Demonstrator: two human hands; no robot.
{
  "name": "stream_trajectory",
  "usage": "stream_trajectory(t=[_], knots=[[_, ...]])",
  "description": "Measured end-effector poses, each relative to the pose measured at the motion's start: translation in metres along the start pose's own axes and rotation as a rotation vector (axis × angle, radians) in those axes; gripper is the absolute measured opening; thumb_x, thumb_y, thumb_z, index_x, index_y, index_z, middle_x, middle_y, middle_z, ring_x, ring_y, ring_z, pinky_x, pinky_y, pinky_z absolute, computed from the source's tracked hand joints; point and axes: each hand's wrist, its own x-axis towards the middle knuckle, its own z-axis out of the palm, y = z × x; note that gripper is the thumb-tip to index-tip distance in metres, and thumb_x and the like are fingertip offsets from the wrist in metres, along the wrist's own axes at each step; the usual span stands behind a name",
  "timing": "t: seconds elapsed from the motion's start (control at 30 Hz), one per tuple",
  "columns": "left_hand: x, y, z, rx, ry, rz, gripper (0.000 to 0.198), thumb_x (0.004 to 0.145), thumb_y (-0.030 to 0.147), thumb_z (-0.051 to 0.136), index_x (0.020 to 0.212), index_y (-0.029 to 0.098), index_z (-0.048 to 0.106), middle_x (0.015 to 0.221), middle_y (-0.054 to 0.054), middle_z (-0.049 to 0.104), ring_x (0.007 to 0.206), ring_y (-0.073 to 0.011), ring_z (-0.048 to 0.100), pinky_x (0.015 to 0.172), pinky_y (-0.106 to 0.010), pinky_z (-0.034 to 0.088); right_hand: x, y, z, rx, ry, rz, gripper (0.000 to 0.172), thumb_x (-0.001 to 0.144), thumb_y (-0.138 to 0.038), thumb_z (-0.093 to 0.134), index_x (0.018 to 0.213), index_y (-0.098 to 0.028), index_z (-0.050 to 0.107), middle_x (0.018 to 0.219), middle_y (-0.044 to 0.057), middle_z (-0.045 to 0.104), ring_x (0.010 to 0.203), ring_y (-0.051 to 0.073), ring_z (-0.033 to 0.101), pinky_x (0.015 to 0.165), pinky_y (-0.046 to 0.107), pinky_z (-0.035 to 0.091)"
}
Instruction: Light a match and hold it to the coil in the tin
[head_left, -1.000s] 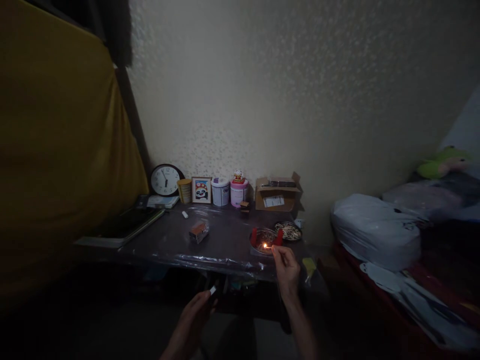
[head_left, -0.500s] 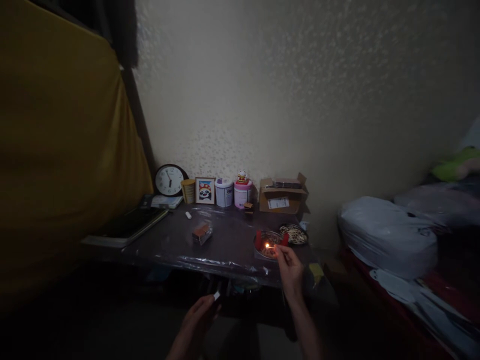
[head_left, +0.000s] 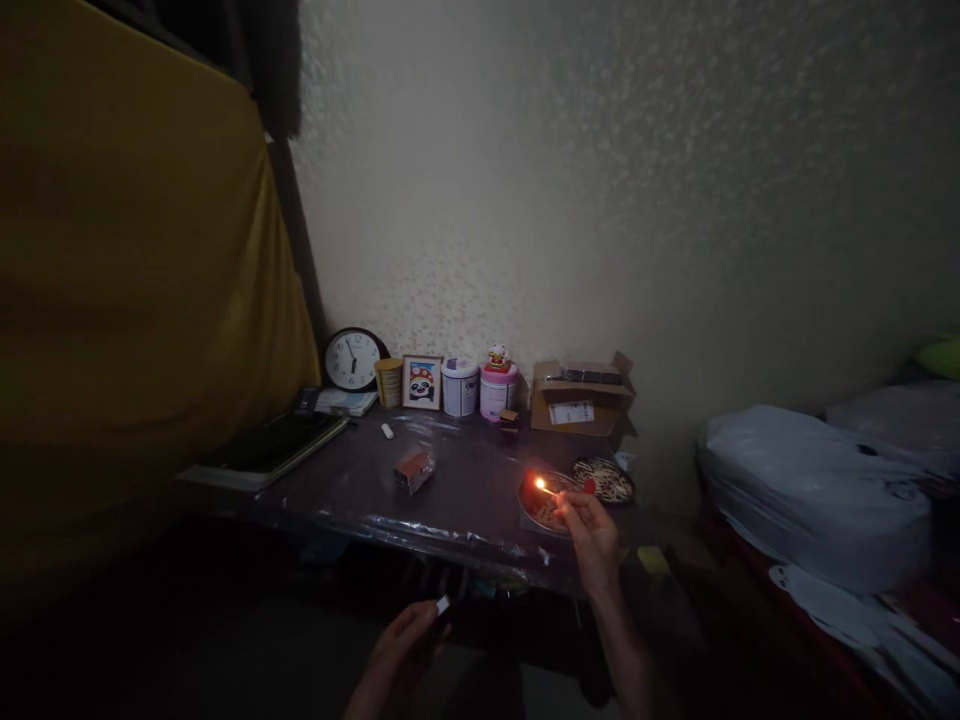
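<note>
My right hand (head_left: 598, 545) pinches a burning match (head_left: 551, 491) over a round plate (head_left: 534, 517) on the table's right side. The flame is beside or in front of a red candle (head_left: 529, 479); glare hides whether they touch. Another red piece (head_left: 589, 487) shows just behind my fingers, mostly covered. Lower down, in front of the table edge, my left hand (head_left: 401, 640) is closed around a small matchbox (head_left: 443, 604), of which only a pale end shows clearly. Several pale sticks lie in a second dish (head_left: 604, 480) behind the plate.
A plastic-wrapped brown block (head_left: 414, 468) and a small white object (head_left: 387, 431) lie on the dark table (head_left: 337, 490). Along the wall stand a clock (head_left: 352, 360), a panda picture (head_left: 422, 383), tubs (head_left: 460, 388) and an open cardboard box (head_left: 581, 405). White bags (head_left: 810, 490) fill the right side.
The match flame has moved closer to the left red candle and looks brighter. My left hand keeps its hold on the matchbox. The whole view has shifted slightly.
</note>
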Motion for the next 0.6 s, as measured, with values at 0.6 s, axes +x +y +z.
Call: stream_trajectory(t=[0.6], knots=[[0.017,-0.010,-0.013,-0.020,0.038,-0.075,0.027,0.047,0.038,0.081,0.068,0.024,0.069,0.085,-0.009,0.074,0.105,-0.0363,0.058,0.092,-0.047,0.042,0.028,0.004,0.017,-0.114,0.033,-0.061,0.028,0.065,-0.044,0.064,0.069,-0.016,0.065,0.055,0.000,0.059,0.045,0.011,0.048,0.041,0.022,0.040]])
